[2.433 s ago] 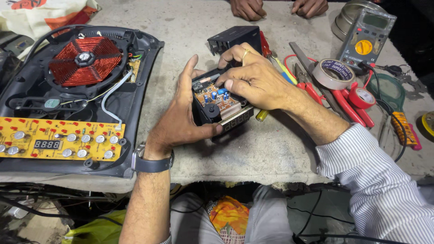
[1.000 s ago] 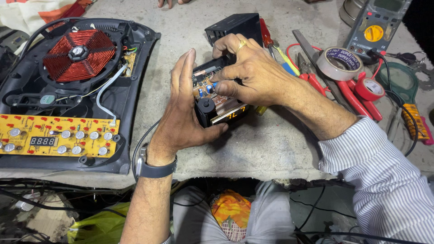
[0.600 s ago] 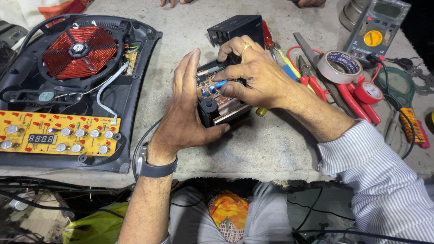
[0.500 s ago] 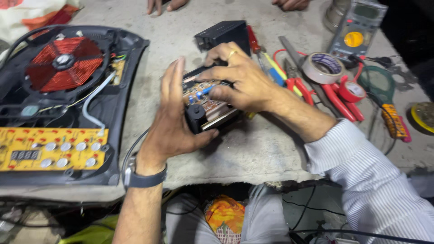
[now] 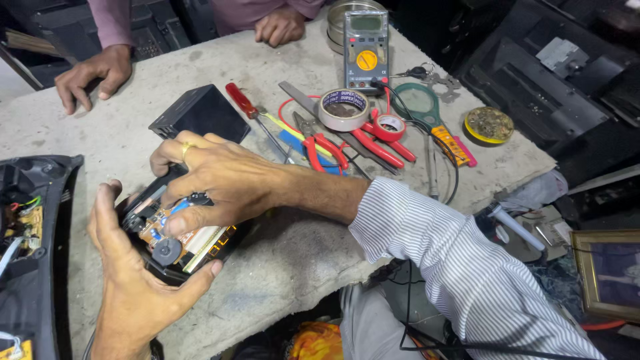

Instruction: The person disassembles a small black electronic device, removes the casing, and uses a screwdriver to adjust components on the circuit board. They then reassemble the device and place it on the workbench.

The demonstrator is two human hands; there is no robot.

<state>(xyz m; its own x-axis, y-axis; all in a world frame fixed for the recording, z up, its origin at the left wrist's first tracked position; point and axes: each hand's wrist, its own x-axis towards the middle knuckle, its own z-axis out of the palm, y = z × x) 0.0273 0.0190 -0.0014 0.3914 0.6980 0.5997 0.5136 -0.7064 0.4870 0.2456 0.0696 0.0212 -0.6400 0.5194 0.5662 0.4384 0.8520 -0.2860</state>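
A small opened black power-supply unit [image 5: 175,240] with its circuit board and coil exposed rests at the near edge of the bench. My left hand [image 5: 130,280] cups it from below and the left, thumb along its front. My right hand [image 5: 213,183], with a ring on one finger, lies over the top of it, fingertips pressing on the board's parts. Just beyond my right hand sits the unit's black cover [image 5: 200,115].
An opened induction cooker [image 5: 30,253] lies at the left. Screwdriver [image 5: 248,107], red pliers [image 5: 327,147], tape rolls [image 5: 343,109], a multimeter [image 5: 365,41], magnifier [image 5: 417,103] and a solder tin [image 5: 489,125] crowd the right. Another person's hands [image 5: 93,70] rest on the far edge.
The view has swung right and closer, so the cooker has slid mostly out of frame. Both hands stay on the opened unit, with my right fingers shifted slightly over its board.
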